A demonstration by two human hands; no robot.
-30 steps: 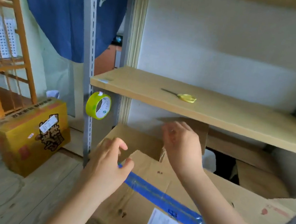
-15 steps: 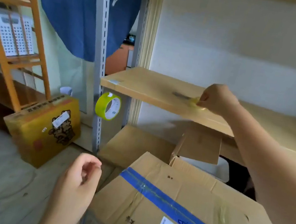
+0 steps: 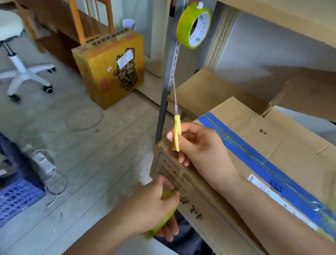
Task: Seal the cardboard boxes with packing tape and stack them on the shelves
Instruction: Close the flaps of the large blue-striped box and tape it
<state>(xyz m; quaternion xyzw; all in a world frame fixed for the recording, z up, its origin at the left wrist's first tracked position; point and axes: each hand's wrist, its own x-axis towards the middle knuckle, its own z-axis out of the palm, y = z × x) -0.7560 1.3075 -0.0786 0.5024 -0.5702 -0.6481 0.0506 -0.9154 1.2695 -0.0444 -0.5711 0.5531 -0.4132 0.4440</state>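
Tape (image 3: 193, 25) hangs on the shelf post; our right hand (image 3: 199, 147) grips scissors (image 3: 177, 126), left hand (image 3: 157, 208) pinches a yellow-green strip at the box (image 3: 266, 164) corner — thin, sticky, best held by its edges.

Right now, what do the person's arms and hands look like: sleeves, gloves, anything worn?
Both arms are bare as far as the frame shows, with no sleeves in view. The left hand and right hand wear no gloves. No rings, watch, bands or markings show on either wrist or on the fingers that can be seen. The lower frame is blurred, so fine detail there cannot be told.
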